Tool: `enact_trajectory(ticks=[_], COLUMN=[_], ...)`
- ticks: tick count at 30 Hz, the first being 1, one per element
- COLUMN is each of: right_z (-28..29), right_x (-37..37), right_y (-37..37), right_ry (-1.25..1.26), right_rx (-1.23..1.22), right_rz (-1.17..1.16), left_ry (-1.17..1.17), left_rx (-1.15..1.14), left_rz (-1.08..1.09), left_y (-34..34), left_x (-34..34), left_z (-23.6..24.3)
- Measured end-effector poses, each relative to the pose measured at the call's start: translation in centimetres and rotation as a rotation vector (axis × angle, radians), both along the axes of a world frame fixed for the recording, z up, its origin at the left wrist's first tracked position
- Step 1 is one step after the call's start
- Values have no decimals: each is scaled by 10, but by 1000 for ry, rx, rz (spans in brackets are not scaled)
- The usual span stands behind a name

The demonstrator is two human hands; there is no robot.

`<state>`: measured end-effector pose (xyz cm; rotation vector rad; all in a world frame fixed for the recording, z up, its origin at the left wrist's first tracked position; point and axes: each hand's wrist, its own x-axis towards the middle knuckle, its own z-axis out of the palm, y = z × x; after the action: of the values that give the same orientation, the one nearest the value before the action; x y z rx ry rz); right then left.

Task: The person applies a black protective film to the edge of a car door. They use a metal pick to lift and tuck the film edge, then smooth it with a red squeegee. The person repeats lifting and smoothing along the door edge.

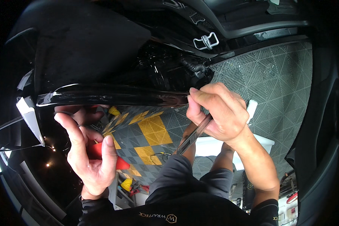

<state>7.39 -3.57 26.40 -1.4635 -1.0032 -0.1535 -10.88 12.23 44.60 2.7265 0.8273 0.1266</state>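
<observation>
My right hand (219,113) grips a slim metal knife-like tool (194,136), its thumb and forefinger pressed against the lower edge of a glossy black car panel (113,96). My left hand (87,150) is held palm-up under the same edge, with a red tool (98,151) lying in its palm under the thumb. The panel's edge looks covered in shiny black film. A black corrugated cable (194,67) runs just above my right hand.
A metal door striker loop (206,40) sits above. Below lies grey ribbed floor tile (275,83) with yellow tiles (154,132). A white object (214,145) stands by my knees. White backing paper (28,113) hangs at left. Dark car trim (320,158) curves on the right.
</observation>
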Motion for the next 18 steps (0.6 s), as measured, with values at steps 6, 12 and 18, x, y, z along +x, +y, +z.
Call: enact_trajectory(ticks=[6,12,18], right_z=[-8,-13,-15], right_x=[5,5,3], right_y=[-8,-7,-2], right_ry=[90,30,-14], right_rx=[10,29,80], right_rz=[74,81,70], left_ry=[-8,-19,-15], left_rx=[18,46,57], left_rz=[18,-11,1], left_y=[0,1,0], left_x=[-1,-2,-1], left_z=[-1,-3,-1])
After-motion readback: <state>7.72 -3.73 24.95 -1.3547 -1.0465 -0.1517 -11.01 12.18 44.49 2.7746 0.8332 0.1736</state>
